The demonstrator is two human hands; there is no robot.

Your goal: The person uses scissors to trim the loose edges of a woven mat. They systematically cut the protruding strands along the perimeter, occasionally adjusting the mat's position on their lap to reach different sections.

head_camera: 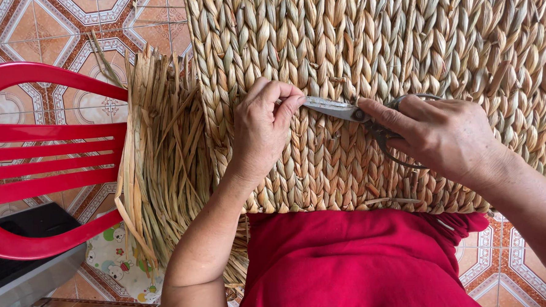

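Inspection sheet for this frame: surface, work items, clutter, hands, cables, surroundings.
Surface: woven straw mat across the person's lap, over red cloth.
Work items: scissors, blades pointing left at the braids.
Clutter: loose straw ends fraying at the mat's left edge.
Hands: left hand pinches the weave at the blade tips; right hand grips the scissor handles.
Cables: nothing seen.
Surroundings: red plastic chair, patterned floor tiles, printed cloth, dark grey object lower left.
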